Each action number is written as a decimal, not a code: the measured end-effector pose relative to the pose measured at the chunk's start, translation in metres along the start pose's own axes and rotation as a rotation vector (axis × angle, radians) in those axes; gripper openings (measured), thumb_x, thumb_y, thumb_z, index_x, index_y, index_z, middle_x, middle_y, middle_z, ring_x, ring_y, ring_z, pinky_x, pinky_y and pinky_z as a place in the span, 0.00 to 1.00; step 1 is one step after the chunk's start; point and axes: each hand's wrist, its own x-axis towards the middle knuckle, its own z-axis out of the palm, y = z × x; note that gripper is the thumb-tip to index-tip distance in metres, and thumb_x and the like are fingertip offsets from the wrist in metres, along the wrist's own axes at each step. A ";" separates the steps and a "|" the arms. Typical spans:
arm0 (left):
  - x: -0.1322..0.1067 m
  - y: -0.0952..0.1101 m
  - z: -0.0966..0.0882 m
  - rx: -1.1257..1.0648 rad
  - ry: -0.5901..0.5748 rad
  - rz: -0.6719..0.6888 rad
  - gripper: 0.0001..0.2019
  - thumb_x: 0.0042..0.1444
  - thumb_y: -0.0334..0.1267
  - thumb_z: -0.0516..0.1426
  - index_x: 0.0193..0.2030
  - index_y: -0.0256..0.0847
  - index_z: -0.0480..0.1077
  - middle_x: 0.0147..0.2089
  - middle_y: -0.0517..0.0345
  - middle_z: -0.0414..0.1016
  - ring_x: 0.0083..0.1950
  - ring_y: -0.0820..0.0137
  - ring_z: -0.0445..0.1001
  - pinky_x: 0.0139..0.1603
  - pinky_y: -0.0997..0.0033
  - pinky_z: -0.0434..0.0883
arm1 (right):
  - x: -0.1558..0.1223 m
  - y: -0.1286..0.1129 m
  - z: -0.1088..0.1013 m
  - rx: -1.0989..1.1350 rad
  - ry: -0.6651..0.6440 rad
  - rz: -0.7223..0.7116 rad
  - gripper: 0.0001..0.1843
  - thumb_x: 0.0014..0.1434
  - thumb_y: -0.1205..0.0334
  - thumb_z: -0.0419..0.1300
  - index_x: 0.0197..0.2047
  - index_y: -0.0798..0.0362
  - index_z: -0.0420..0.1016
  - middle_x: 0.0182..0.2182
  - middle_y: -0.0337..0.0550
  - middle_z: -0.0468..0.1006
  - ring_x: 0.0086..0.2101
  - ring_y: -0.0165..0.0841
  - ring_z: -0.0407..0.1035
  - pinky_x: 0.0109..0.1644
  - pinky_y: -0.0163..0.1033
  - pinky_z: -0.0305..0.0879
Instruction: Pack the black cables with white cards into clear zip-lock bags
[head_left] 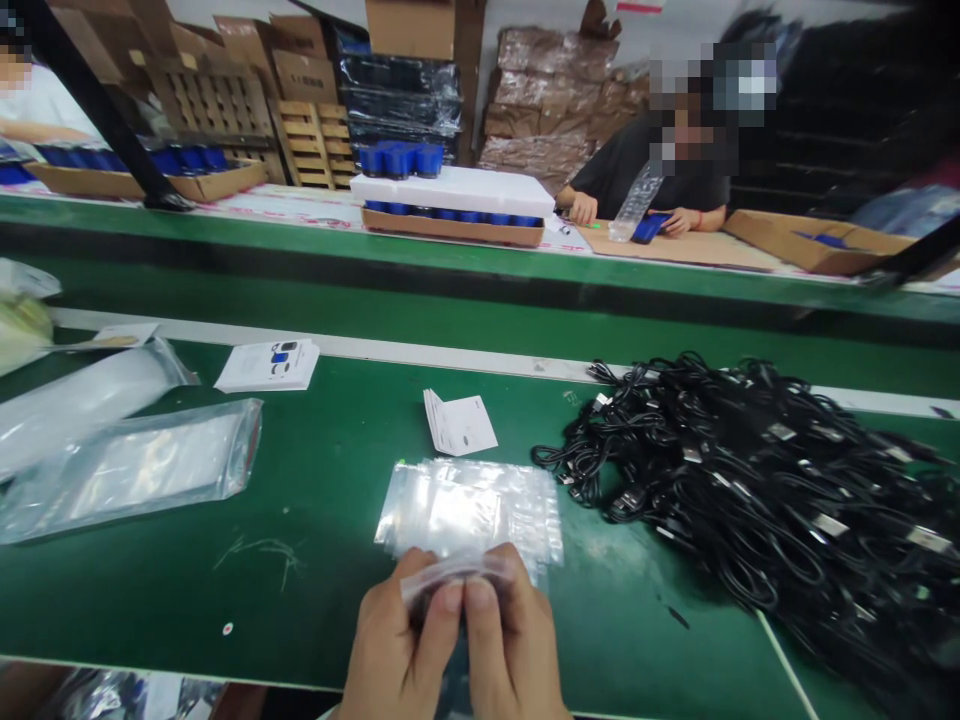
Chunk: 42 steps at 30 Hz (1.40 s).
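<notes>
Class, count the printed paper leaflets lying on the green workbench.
3 leaflets: one at far left, one above the plastic bags, one beside the black cables. Others may be hidden.

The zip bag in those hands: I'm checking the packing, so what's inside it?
Something dark shows inside the clear zip bag between the left hand and right hand; they cover most of it, so its kind cannot be told.

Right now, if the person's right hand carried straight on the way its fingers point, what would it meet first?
Past the small zip bag it pinches, the right hand would probably meet the stack of clear zip bags first, though depth is hard to judge here.
</notes>
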 end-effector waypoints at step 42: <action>0.024 0.008 -0.046 0.152 -0.096 0.130 0.07 0.55 0.33 0.58 0.26 0.43 0.73 0.26 0.65 0.72 0.26 0.77 0.72 0.28 0.84 0.68 | 0.024 -0.012 -0.037 -0.004 -0.186 -0.095 0.09 0.61 0.67 0.54 0.29 0.52 0.69 0.25 0.37 0.70 0.26 0.29 0.66 0.30 0.33 0.61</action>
